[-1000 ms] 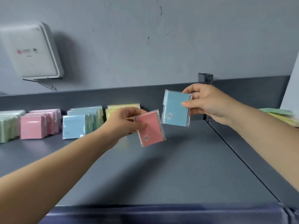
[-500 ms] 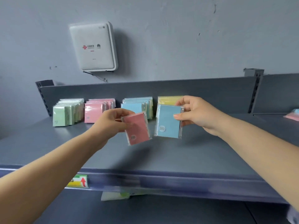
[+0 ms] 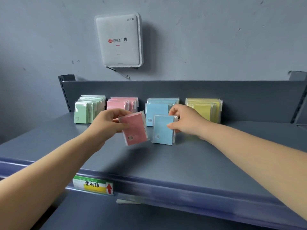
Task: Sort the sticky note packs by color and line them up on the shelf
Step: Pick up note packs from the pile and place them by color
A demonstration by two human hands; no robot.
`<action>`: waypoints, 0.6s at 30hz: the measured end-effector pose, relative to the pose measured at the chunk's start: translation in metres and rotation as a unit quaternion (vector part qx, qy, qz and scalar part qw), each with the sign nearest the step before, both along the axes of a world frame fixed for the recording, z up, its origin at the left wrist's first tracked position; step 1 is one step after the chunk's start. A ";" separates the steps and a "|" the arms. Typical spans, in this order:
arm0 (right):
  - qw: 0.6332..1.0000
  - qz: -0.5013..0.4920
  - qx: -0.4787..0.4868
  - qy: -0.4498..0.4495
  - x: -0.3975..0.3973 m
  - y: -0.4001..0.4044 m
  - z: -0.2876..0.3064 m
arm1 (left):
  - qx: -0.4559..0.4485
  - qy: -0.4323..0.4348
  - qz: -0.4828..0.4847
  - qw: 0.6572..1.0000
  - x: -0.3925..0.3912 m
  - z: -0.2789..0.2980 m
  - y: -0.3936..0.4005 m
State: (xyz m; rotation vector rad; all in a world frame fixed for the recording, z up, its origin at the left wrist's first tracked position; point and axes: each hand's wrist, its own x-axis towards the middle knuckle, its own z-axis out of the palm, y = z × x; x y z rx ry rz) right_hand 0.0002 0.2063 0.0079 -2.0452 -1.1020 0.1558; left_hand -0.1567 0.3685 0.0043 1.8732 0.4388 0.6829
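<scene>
While four colour rows already stand against the back panel of the shelf [image 3: 207, 156], two packs are in the air at mid-frame. The left hand [image 3: 106, 125] pinches the pink pack [image 3: 135, 128] by its upper left corner, tilted, just in front of the pink row [image 3: 123, 103]. The right hand [image 3: 186, 122] pinches the blue pack [image 3: 163, 129] along its right edge, its lower edge near or on the shelf before the blue row [image 3: 160, 107]. Both packs look light and fairly stiff, but their clear wrap is probably slippery, so a thumb-and-finger hold across the flat faces near an edge seems safest. Green row [image 3: 86, 110] and yellow row [image 3: 205, 108] flank them.
</scene>
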 end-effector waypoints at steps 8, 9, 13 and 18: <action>0.987 -0.033 -0.019 -0.155 0.041 0.040 -0.004 | -0.005 -0.004 0.046 0.999 0.023 0.003 0.027; 0.985 -0.037 -0.021 -0.167 0.046 0.044 -0.004 | -0.002 -0.004 0.051 0.999 0.026 0.004 0.029; 0.967 -0.046 -0.046 -0.246 0.055 0.052 -0.005 | 0.013 -0.001 0.061 0.998 0.036 0.004 0.038; 0.924 -0.060 -0.112 -0.360 0.055 0.055 -0.008 | 0.022 0.003 0.054 0.998 0.043 0.004 0.044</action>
